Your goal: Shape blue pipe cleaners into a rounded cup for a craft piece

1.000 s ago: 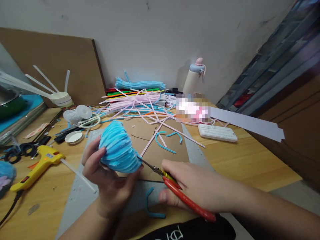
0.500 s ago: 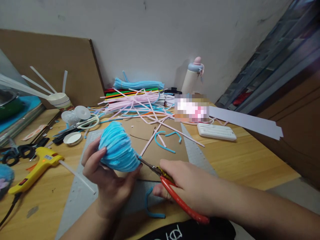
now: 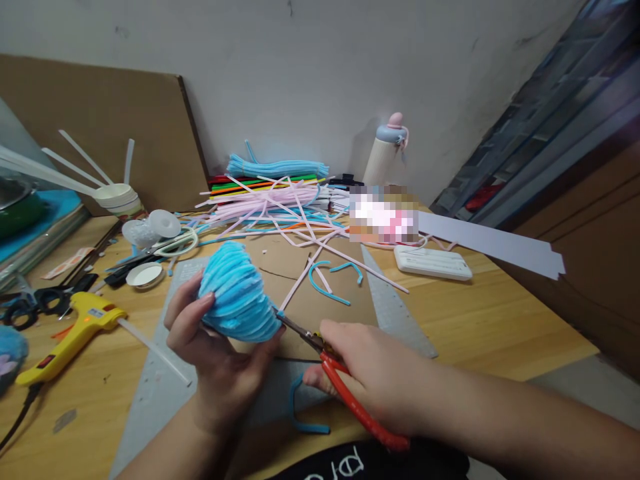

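My left hand (image 3: 220, 347) is closed around a fluffy light-blue shape (image 3: 235, 293) wound from pipe cleaners, tilted with its narrower end to the right. In my right hand (image 3: 367, 367) is a pair of red-handled pliers (image 3: 357, 403). Their thin metal jaws touch the lower right edge of the blue shape, beside my left thumb. What the jaw tips grip is too small to make out. A bent blue pipe cleaner (image 3: 305, 427) lies below my hands, and other blue pieces (image 3: 327, 297) rest on the cardboard (image 3: 345, 320) beyond them.
Left of my hands lies a yellow glue gun (image 3: 73, 333) with a glue stick in it, near black scissors (image 3: 37, 303). A heap of coloured pipe cleaners (image 3: 275, 200) spreads along the wall. A bottle (image 3: 383, 157) and a white power bank (image 3: 433, 263) are at the right.
The pliers' handles have come closer together as my right hand tightened and shifted slightly left. My left hand and the blue shape stay nearly where they were.
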A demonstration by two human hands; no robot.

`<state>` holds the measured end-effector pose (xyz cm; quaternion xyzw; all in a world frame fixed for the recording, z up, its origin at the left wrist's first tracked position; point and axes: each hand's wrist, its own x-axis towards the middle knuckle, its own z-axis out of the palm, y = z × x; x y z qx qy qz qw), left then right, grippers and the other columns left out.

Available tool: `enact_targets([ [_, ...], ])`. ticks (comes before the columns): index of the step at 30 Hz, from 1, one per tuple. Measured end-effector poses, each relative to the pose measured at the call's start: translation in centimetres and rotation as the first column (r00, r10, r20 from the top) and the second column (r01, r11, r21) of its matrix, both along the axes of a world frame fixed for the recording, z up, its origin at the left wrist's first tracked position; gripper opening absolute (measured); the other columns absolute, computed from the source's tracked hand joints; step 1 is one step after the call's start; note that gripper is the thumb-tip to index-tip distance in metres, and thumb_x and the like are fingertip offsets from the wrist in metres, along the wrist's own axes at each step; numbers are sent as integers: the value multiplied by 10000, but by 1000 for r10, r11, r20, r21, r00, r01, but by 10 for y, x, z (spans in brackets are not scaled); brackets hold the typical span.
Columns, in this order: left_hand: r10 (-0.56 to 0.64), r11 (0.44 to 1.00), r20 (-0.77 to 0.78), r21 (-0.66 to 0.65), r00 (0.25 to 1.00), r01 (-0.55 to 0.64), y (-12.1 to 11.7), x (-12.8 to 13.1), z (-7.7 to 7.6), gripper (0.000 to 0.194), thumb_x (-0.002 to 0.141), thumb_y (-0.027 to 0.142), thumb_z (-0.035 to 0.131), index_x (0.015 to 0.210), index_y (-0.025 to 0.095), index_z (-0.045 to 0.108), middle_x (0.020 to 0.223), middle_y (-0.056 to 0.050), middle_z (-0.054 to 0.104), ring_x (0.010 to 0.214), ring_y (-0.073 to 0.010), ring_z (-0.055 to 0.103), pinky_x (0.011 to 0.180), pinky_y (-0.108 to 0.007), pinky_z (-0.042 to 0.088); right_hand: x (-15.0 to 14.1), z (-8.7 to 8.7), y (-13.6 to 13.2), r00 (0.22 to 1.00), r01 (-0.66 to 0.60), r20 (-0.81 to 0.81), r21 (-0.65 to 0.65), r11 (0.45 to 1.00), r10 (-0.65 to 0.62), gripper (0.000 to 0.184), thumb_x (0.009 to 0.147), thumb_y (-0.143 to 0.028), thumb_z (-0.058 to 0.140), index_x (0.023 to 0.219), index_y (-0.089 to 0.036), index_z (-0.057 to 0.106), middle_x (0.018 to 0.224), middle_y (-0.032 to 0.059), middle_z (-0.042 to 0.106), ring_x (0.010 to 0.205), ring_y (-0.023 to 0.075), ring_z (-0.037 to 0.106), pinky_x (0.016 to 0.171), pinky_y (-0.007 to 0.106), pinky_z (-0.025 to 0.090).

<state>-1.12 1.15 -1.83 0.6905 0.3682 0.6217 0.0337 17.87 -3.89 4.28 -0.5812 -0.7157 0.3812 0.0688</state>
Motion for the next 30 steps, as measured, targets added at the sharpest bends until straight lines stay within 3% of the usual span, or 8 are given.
enact_targets([
  [11,-22,1000,26,-5,999,22,2,0,-1,834,582,201,798,1303,277,385,1394,-94,374,1311,-315,348,1094,-552,292,0,-4,0,996,6,-92,-34,999,-9,468,820,-645,503,754,-182,497,659,-11,535,543,101,423,475,231,260],
  [18,-20,1000,29,15,999,19,3,-2,-2,840,556,297,822,1283,291,402,1389,-72,391,1282,-347,376,1066,-556,333,-1,-8,-1,996,25,-84,-33,999,-28,474,817,-631,525,723,-166,523,617,-13,505,518,88,394,465,227,243],
  [23,-25,998,72,-54,997,29,2,1,-1,800,623,192,769,1309,307,374,1401,-84,353,1334,-315,325,1117,-557,268,1,-3,1,995,30,-92,-17,999,-31,456,820,-619,528,715,-177,491,651,-14,509,547,93,407,489,231,269],
  [25,-74,993,135,-80,988,85,2,3,0,763,656,180,745,1308,308,371,1404,-92,342,1347,-305,314,1118,-551,267,2,0,2,996,25,-83,-14,1000,-26,445,823,-610,528,712,-183,466,676,-7,517,568,100,419,505,237,278],
  [30,-226,923,326,-229,918,309,4,7,-2,654,745,199,691,1266,378,339,1462,-68,246,1369,-279,297,983,-476,460,0,-1,3,985,1,-172,17,1000,1,247,912,-414,448,799,-194,443,758,3,560,636,114,464,543,238,299],
])
